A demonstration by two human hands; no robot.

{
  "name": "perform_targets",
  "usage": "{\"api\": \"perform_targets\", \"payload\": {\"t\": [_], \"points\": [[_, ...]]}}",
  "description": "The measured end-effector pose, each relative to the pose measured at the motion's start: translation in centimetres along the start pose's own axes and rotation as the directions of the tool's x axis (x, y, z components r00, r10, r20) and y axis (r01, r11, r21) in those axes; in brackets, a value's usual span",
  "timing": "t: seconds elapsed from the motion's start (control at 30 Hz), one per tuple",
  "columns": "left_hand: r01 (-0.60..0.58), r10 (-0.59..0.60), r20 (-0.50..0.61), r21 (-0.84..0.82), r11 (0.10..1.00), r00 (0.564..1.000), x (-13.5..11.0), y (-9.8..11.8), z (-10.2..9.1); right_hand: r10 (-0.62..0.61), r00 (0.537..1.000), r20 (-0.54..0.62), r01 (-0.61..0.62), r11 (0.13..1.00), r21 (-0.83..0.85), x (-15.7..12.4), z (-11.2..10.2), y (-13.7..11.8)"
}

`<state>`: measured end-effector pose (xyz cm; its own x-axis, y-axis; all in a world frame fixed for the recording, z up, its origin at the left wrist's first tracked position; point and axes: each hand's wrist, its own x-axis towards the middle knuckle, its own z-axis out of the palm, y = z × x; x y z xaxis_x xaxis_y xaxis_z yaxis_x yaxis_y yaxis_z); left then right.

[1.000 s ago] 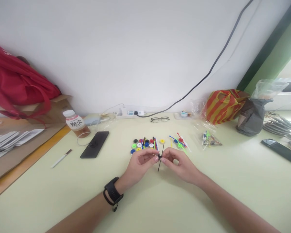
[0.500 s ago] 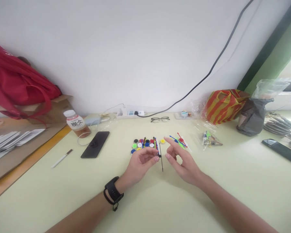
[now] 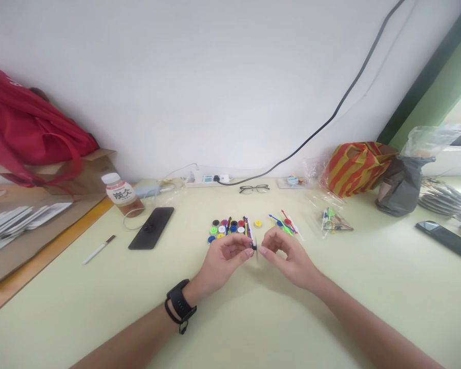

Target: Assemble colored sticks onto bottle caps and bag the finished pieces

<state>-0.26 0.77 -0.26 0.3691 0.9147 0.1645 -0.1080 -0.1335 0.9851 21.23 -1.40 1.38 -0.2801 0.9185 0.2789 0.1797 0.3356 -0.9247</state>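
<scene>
My left hand [image 3: 225, 259], with a black watch on its wrist, pinches a small black stick piece [image 3: 253, 248] just above the table. The thin stick is smeared and hard to see. My right hand [image 3: 288, 259] is curled, and its thumb and forefinger tips meet the same piece from the right. Just beyond my hands lie a cluster of coloured discs [image 3: 227, 229], a single yellow disc [image 3: 257, 223] and a few coloured sticks [image 3: 285, 225].
On the pale table are a black phone [image 3: 151, 235], a drink bottle [image 3: 122, 196], a white pen [image 3: 98, 249], glasses [image 3: 254, 189], a power strip [image 3: 206, 180], a clear bag of pieces [image 3: 333, 220], a striped bag [image 3: 355, 167], a grey bag [image 3: 401, 187] and a second phone [image 3: 445, 241].
A second ago both hands pinched the black piece. The right hand then opened and drew away, and has now closed back in on it. The stick now looks blurred.
</scene>
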Motion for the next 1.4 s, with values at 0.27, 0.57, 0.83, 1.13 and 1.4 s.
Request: {"api": "perform_targets", "payload": {"t": [0.27,0.57,0.83,1.13,1.4], "points": [[-0.009,0.009,0.012,-0.01,1.0,1.0,0.0,0.0,0.0,-0.027,0.998,0.056,0.028,0.999,-0.015,-0.4,0.6,0.2],[0.009,-0.01,-0.016,-0.006,1.0,1.0,-0.1,0.4,0.2,-0.142,0.984,-0.111,0.134,0.988,-0.071,-0.7,0.4,1.0],[0.006,-0.005,-0.031,0.025,1.0,1.0,-0.1,0.6,0.2,0.058,0.997,0.047,-0.058,0.998,0.015,0.0,-0.5,0.6],[-0.014,0.014,-0.006,0.019,1.0,1.0,-0.2,0.7,0.2,0.038,0.997,0.072,-0.043,0.997,0.066,-0.2,0.5,-0.4],[-0.011,0.011,-0.022,0.031,0.999,1.0,-0.1,0.9,0.2,0.062,0.996,0.066,-0.067,0.996,0.066,-0.4,0.3,0.4]]}}
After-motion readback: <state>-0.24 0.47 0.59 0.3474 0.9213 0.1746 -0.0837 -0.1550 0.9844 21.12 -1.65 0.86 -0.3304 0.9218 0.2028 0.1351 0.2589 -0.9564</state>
